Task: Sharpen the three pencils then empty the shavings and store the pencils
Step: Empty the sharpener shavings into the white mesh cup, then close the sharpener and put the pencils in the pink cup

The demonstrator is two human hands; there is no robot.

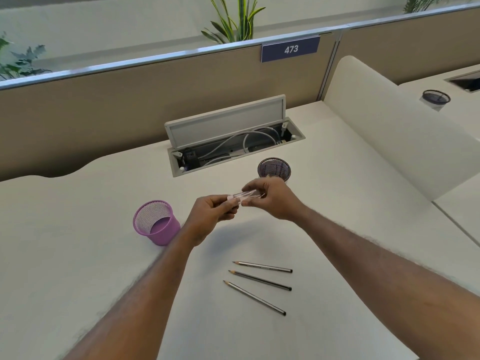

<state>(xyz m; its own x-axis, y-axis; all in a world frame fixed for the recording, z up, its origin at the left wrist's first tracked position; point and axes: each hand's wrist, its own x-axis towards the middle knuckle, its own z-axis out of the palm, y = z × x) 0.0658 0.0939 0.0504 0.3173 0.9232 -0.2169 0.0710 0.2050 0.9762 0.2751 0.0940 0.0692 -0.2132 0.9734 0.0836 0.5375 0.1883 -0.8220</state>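
Three grey pencils (pixel 259 281) lie side by side on the white desk (pixel 78 255) near me, their pointed tips to the left. Above the desk I hold a small clear pinkish sharpener (pixel 244 195) between both hands. My left hand (pixel 213 216) pinches its left end and my right hand (pixel 270 201) pinches its right end. Fingers hide much of it. A purple mesh cup (pixel 155 222) stands left of my hands, tilted in view and empty. A dark mesh cup (pixel 274 168) stands just beyond my right hand.
An open cable hatch (pixel 233 141) with wires sits in the desk behind the cups. A beige partition (pixel 130 100) with a sign reading 473 closes the back. A curved white divider (pixel 389 131) bounds the right side; another dark mesh cup (pixel 436 98) stands beyond it.
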